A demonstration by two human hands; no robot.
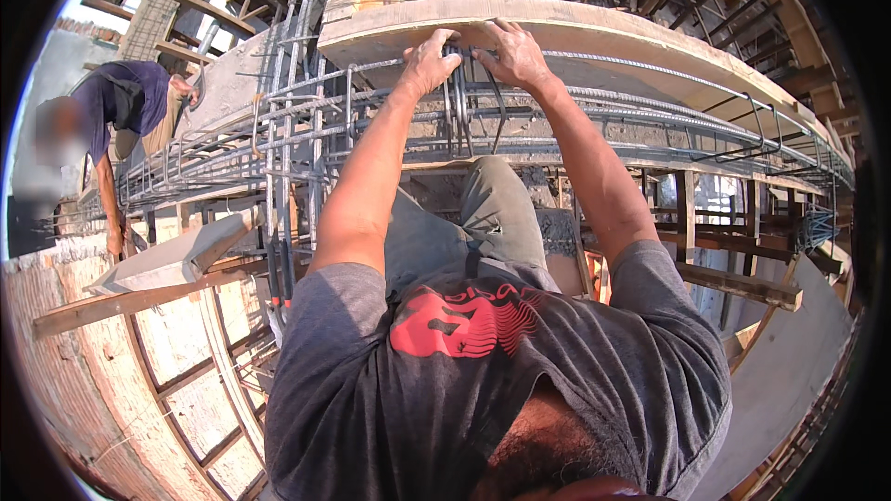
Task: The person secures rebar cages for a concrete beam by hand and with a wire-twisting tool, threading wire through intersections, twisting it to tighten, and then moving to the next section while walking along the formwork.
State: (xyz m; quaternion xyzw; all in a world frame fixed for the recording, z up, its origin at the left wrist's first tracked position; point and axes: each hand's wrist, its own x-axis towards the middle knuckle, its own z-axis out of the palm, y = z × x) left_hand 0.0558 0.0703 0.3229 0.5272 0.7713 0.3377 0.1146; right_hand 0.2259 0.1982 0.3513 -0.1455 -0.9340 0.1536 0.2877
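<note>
Both my arms reach forward over a long cage of steel rebar (613, 97) lying along a wooden formwork board (594, 14). Several dark bent stirrups (458, 107) stand bunched together across the bars, between my hands. My left hand (429, 63) is closed at the top of this bunch, with the thumb pressed against the stirrups. My right hand (513, 57) curls at the board's edge, its thumb and fingers around the top of a slanting stirrup (502, 111). The exact contact under its fingers is partly hidden.
Upright rebar (278, 158) crosses the cage at left. A co-worker (130, 111) bends over the bars farther left. Below lie a grey concrete-like block (176, 255) and wooden beams (742, 286). Timber framing (687, 204) and gaps lie under the cage; a grey panel (789, 353) leans at right.
</note>
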